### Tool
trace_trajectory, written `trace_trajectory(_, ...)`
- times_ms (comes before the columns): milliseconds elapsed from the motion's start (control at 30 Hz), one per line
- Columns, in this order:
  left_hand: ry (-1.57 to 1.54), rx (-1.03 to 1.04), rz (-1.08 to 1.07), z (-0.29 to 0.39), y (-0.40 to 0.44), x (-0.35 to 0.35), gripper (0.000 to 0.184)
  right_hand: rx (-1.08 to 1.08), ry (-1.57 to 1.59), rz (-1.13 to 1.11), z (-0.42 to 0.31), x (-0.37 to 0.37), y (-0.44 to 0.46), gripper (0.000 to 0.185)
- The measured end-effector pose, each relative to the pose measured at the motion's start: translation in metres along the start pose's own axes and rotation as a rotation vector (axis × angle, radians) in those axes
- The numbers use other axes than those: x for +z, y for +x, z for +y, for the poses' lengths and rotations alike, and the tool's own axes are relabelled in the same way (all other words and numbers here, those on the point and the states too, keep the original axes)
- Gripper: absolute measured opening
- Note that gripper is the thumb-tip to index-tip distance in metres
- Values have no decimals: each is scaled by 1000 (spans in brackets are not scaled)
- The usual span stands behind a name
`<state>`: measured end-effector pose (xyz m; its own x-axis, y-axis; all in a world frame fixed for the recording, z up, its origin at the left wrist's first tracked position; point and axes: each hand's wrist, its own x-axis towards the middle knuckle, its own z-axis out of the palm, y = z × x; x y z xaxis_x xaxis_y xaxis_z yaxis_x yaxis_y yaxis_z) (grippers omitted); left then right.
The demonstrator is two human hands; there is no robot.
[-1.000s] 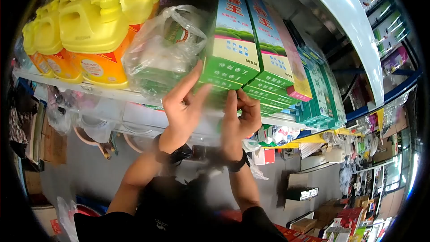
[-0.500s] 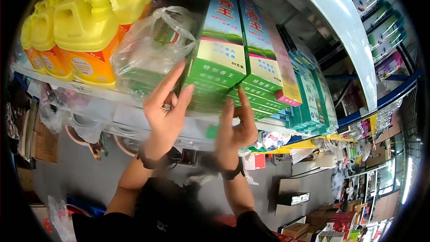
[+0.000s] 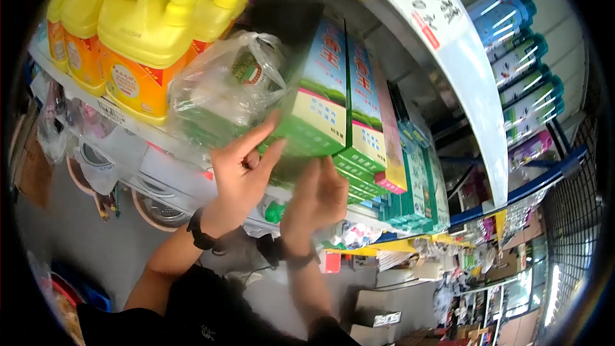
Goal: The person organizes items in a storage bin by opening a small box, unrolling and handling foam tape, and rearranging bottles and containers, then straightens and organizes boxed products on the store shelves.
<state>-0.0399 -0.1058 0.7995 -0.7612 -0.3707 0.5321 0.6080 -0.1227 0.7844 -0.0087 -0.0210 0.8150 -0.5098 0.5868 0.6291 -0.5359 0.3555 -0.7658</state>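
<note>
Two stacks of long green, blue and cream boxes lie side by side on a shelf, the left stack (image 3: 317, 106) next to the right stack (image 3: 365, 112). My left hand (image 3: 240, 170) is at the left stack's front corner, forefinger and thumb apart, the forefinger along the box's side. My right hand (image 3: 315, 202), blurred, is at the front end of the boxes with its fingers bent together; whether it grips a box edge cannot be made out. A clear plastic bag (image 3: 224, 86) with something green inside sits left of the stacks.
Yellow and orange pump jugs (image 3: 144, 45) stand at the left of the shelf (image 3: 128, 115). Teal boxes (image 3: 416, 186) are on the right. A handwritten sign (image 3: 423, 0) hangs on the white curved edge above. Blue-topped cans (image 3: 525, 90) stand at the upper right.
The view has shifted, showing the sign and more cans. My right hand's fingers have drawn together and moved toward the left stack's front end. My left hand stays beside that stack.
</note>
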Motion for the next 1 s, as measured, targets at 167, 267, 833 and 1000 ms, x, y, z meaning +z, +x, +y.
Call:
trace_trajectory(167, 46, 158, 14, 3, 4, 1, 32, -100, -166, -7, 3, -1, -1, 17)
trace_trajectory(267, 73, 196, -19, 9, 4, -4, 33, -230, -297, 9, 2, 1, 0, 20)
trace_trajectory(833, 122, 102, -143, 30, 30, -2, 44, -216, -436, -107, -30, -2, 20, 13)
trace_trajectory(1000, 104, 60, -152, 28, 29, 1, 45, -139, -266, -75, -28, -2, 19, 10)
